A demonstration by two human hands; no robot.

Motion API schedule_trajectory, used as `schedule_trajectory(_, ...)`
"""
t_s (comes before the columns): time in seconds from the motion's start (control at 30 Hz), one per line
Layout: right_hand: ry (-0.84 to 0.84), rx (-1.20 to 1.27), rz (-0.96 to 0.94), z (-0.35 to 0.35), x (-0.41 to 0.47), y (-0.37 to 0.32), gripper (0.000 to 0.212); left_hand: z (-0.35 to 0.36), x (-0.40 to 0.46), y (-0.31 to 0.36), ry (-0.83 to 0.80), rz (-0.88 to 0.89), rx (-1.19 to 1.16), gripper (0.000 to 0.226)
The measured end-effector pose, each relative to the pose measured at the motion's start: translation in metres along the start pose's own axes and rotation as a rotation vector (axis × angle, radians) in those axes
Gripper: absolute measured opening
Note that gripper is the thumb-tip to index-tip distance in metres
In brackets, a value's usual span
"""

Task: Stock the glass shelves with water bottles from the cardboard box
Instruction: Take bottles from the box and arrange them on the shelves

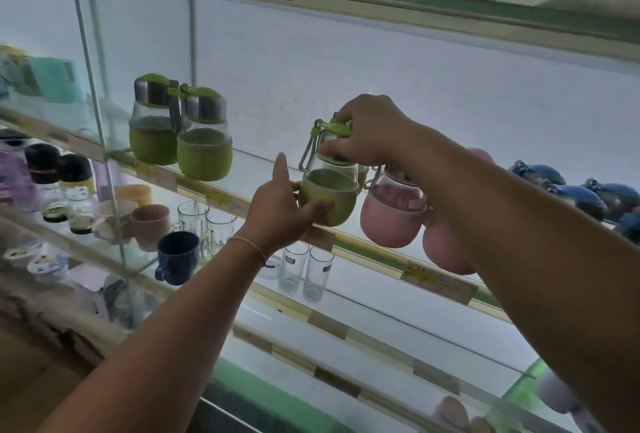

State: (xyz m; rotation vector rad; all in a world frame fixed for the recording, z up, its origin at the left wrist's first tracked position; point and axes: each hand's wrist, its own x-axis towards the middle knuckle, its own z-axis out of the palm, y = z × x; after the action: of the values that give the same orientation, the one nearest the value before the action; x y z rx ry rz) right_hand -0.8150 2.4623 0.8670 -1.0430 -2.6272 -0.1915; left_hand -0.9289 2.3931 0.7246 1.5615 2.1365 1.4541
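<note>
Single head-worn view, close in, angled slightly upward along the glass shelves (221,192) at arm's reach.

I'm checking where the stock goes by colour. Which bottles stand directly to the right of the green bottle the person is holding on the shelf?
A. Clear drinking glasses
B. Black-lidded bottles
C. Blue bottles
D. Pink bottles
D: the pink bottles stand right beside the green bottle, which the left hand grips at the base and the right hand at the lid.

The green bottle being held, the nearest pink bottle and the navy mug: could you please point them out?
green bottle (329,197), head view, green sleeve.
pink bottle (391,224), head view, pink sleeve.
navy mug (178,256), head view, outer wall.
</note>
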Motion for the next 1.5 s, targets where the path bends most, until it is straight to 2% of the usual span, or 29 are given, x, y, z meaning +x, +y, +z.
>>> schedule_trajectory(0.27, -0.018, -0.037, 0.012, -0.001, -0.003, -0.004, 0.055, 0.001, -0.002, -0.001, 0.005, 0.020, 0.025, 0.110)
schedule_trajectory(0.47, -0.075, -0.133, 0.032, -0.005, -0.003, -0.011, 0.060, -0.010, 0.001, 0.001, -0.076, 0.014, -0.060, 0.113)
schedule_trajectory(0.57, -0.093, -0.126, 0.067, -0.004, -0.001, -0.018, 0.069, -0.024, 0.000, 0.000, -0.080, 0.056, -0.045, 0.107)
schedule_trajectory(0.67, 0.003, -0.036, 0.070, -0.002, 0.003, -0.032, 0.076, -0.045, 0.003, -0.009, 0.002, 0.131, -0.027, 0.094)
schedule_trajectory(0.77, 0.072, -0.033, -0.002, 0.000, 0.017, -0.052, 0.068, -0.068, 0.009, -0.022, 0.092, 0.163, -0.045, 0.082)
schedule_trajectory(0.93, -0.019, -0.001, -0.065, 0.009, 0.051, -0.087, 0.057, -0.104, 0.025, -0.049, 0.284, 0.171, -0.008, 0.057)
schedule_trajectory(1.07, -0.050, 0.047, -0.074, 0.015, 0.078, -0.112, 0.054, -0.125, 0.040, -0.077, 0.357, 0.149, -0.002, 0.049)
schedule_trajectory(1.33, -0.087, 0.152, -0.093, 0.033, 0.126, -0.151, 0.054, -0.130, 0.045, -0.110, 0.208, 0.071, 0.046, 0.045)
schedule_trajectory(1.5, -0.114, 0.110, -0.169, 0.048, 0.142, -0.164, 0.052, -0.131, 0.051, -0.113, 0.191, 0.077, -0.002, 0.036)
